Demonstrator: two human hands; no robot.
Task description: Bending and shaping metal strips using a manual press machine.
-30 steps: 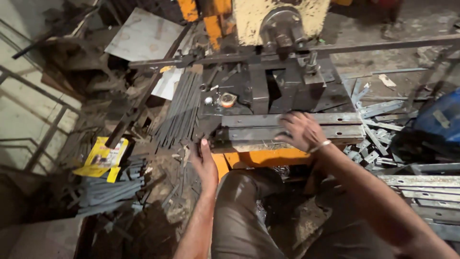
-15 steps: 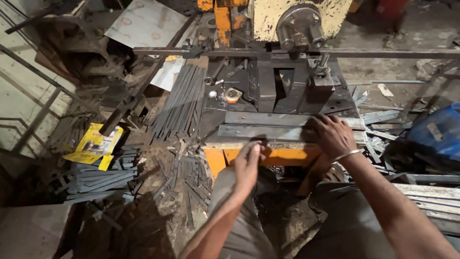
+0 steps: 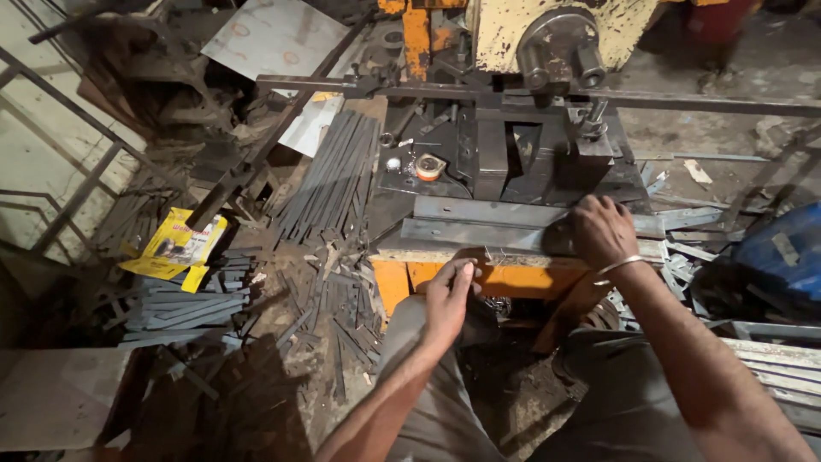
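The right hand (image 3: 603, 229) lies palm down with fingers spread and flat on the long grey metal bars (image 3: 505, 224), pressing near their right end; it grips nothing. A thin metal bangle (image 3: 617, 267) circles the wrist just behind it. The left hand (image 3: 449, 295) is raised in front of the orange edge of the bench (image 3: 513, 278), its fingertips (image 3: 466, 267) drawn together as in a pinch, just below the front lip of the bars; whether anything small is held between them cannot be told. The bars lie side by side across the front of the bench, running left to right, directly before the dark steel block (image 3: 513, 158) of the press. A small orange-and-white round part (image 3: 428, 166) sits on the plate left of the block. Behind rises the yellow machine body (image 3: 556, 34), crossed by a long horizontal rod (image 3: 684, 101). Left of the bench, a bundle of thin grey strips (image 3: 333, 175) leans diagonally, and a further stack of strips (image 3: 184, 304) lies on the floor. Near that stack rests a crumpled yellow packet (image 3: 175, 248). Cut scraps (image 3: 316, 316) litter the ground between stack and bench. At far right, a blue container (image 3: 782, 252) is partly in view, beside more flat bars (image 3: 774, 351).
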